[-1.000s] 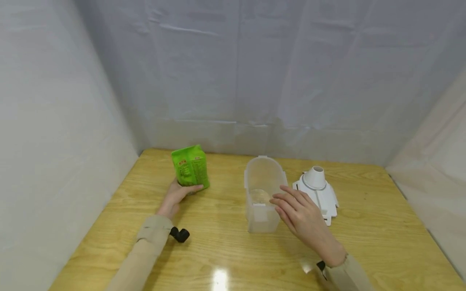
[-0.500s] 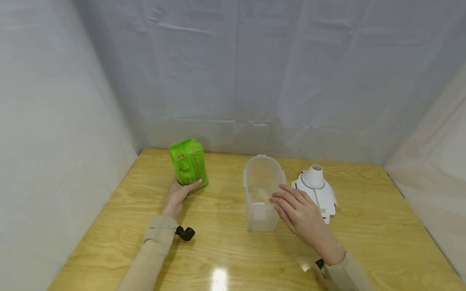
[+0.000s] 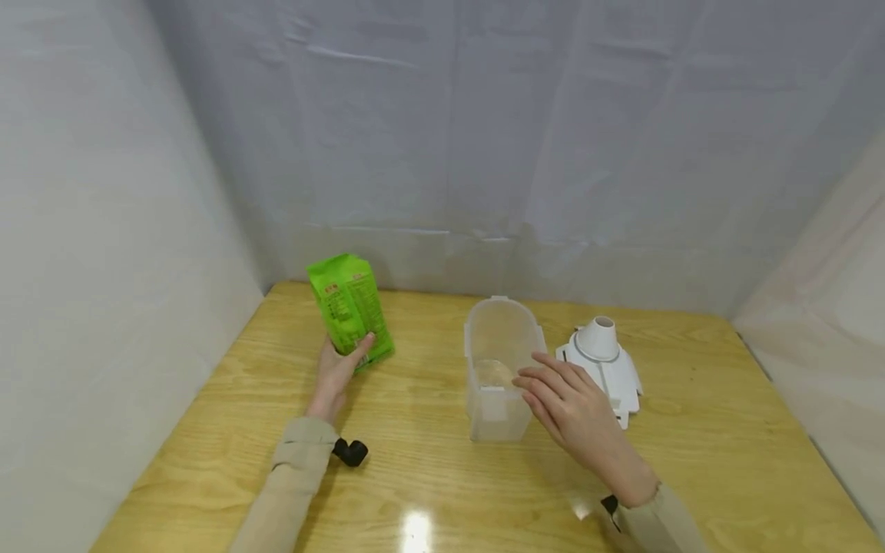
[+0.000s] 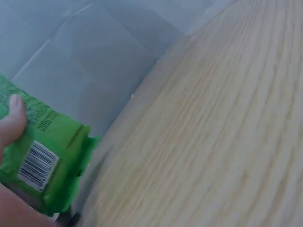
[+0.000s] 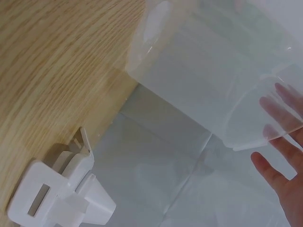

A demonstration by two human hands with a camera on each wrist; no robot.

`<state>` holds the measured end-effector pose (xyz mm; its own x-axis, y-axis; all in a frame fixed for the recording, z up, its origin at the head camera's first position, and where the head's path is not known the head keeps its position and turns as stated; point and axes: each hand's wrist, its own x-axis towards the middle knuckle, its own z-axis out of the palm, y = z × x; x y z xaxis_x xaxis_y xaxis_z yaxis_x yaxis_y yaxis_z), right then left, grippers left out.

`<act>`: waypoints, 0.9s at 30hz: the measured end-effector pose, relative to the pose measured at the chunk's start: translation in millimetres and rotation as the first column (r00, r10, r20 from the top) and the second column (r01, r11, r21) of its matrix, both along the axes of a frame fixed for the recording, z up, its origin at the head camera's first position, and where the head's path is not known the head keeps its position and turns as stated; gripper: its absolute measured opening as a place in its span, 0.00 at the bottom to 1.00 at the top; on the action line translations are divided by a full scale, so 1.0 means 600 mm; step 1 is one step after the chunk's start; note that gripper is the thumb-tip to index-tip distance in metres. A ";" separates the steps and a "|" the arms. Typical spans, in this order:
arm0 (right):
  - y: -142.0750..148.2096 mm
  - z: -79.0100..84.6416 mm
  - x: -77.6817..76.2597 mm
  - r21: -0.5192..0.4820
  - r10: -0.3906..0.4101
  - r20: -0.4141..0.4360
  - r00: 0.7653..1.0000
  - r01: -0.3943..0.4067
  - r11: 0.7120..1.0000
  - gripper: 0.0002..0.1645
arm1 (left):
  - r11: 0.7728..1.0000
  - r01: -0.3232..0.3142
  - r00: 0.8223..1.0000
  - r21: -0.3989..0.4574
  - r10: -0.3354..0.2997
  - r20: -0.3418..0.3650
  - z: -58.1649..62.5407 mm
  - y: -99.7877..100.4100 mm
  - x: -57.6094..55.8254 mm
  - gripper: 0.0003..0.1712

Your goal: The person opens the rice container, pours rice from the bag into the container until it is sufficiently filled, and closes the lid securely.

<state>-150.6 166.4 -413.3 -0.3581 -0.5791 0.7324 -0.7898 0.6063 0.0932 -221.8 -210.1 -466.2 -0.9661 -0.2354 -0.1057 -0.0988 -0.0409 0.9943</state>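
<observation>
My left hand [image 3: 337, 372] grips a bright green packet [image 3: 346, 299] by its lower part, with the thumb across the printed face. The packet leans to the left; in the left wrist view a barcode [image 4: 39, 165] shows near its lower end. A tall translucent plastic container [image 3: 499, 421] with an open top stands at mid-table. At its right front rim is my right hand [image 3: 575, 407], fingers spread and fairly straight. Through the clear wall in the right wrist view some fingertips [image 5: 272, 109] show; whether they touch it I cannot tell.
Right of the container lies a white plastic piece [image 3: 600, 365] with a cone-shaped spout, partly behind my right hand. The wooden table [image 3: 429, 476] is bounded by grey-white sheeting [image 3: 442, 153] at the back and both sides.
My left hand has raised the green packet slightly and tipped its top to the left, with the thumb moving higher on its face. The right hand and container stay put.
</observation>
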 end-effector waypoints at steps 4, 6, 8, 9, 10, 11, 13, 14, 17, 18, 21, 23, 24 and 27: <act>0.001 -0.001 0.000 -0.004 0.006 -0.003 1.000 -0.006 1.000 0.25 | 0.998 -0.019 0.998 0.057 0.022 -0.060 0.010 0.005 0.000 0.39; 0.001 -0.001 0.000 -0.006 0.009 -0.003 1.000 -0.009 1.000 0.25 | 0.997 -0.029 0.996 0.075 0.035 -0.082 0.016 0.008 0.001 0.38; 0.001 -0.001 0.000 -0.007 0.009 -0.002 1.000 -0.009 1.000 0.25 | 0.996 -0.028 0.993 0.081 0.037 -0.111 0.024 0.012 0.003 0.38; 0.001 0.000 0.000 -0.008 0.008 -0.002 1.000 -0.008 1.000 0.26 | 0.997 -0.028 0.991 0.078 0.038 -0.129 0.027 0.015 0.004 0.37; 0.001 0.000 -0.001 -0.008 0.007 0.000 1.000 -0.007 1.000 0.26 | 0.996 -0.027 0.987 0.080 0.039 -0.153 0.031 0.018 0.005 0.37; 0.001 0.000 -0.001 -0.009 0.006 0.002 1.000 -0.006 1.000 0.26 | 0.997 -0.024 0.983 0.080 0.038 -0.179 0.034 0.021 0.006 0.36; 0.001 0.000 -0.001 -0.009 0.006 0.003 1.000 -0.006 1.000 0.26 | 0.996 -0.017 0.970 0.083 0.036 -0.239 0.042 0.027 0.009 0.35; 0.001 0.000 -0.001 -0.009 0.005 0.003 1.000 -0.005 1.000 0.25 | 0.996 -0.016 0.962 0.084 0.038 -0.270 0.046 0.031 0.011 0.35; 0.001 0.000 -0.002 -0.011 0.008 0.000 1.000 -0.008 1.000 0.25 | 0.996 -0.007 0.933 0.090 0.039 -0.358 0.057 0.042 0.016 0.34; 0.001 0.000 -0.002 -0.010 0.007 -0.002 1.000 -0.007 1.000 0.25 | 0.995 -0.006 0.924 0.096 0.042 -0.380 0.060 0.045 0.019 0.35; 0.001 -0.001 -0.003 -0.006 0.004 -0.005 1.000 -0.004 1.000 0.25 | 0.990 -0.002 0.896 0.138 0.063 -0.440 0.068 0.055 0.026 0.35; 0.001 -0.002 -0.003 -0.004 0.002 -0.004 1.000 -0.002 1.000 0.25 | 0.985 -0.011 0.884 0.174 0.091 -0.458 0.072 0.062 0.030 0.35; 0.002 -0.002 -0.003 -0.003 0.001 -0.002 1.000 -0.001 1.000 0.25 | 0.981 -0.019 0.881 0.191 0.107 -0.460 0.075 0.065 0.032 0.37; 0.002 -0.002 -0.003 0.000 -0.002 0.001 1.000 0.002 1.000 0.25 | 0.974 -0.062 0.875 0.219 0.159 -0.458 0.080 0.072 0.037 0.46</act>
